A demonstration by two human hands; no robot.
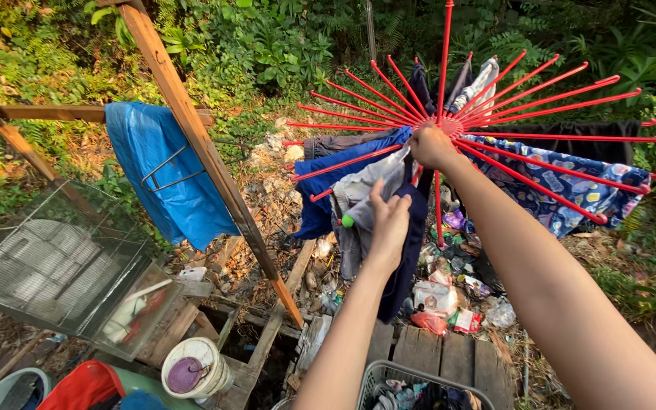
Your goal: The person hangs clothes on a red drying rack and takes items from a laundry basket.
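A red umbrella-style drying rack [540,106] spreads its thin spokes from a hub on a red pole. My right hand [430,146] reaches up to the hub and grips the top of a grey garment [370,186] there. My left hand [389,220] pinches the same grey garment lower down, over a dark navy cloth [408,266]. A blue cloth [320,190], a patterned blue fabric [571,186] and dark clothes hang on other spokes.
A blue tarp [165,175] hangs on a slanted wooden frame [206,152] at left, above a wire cage [47,262]. A laundry basket [411,391] sits below my arms on wooden planks. A white bucket [191,368], litter and green bushes surround the spot.
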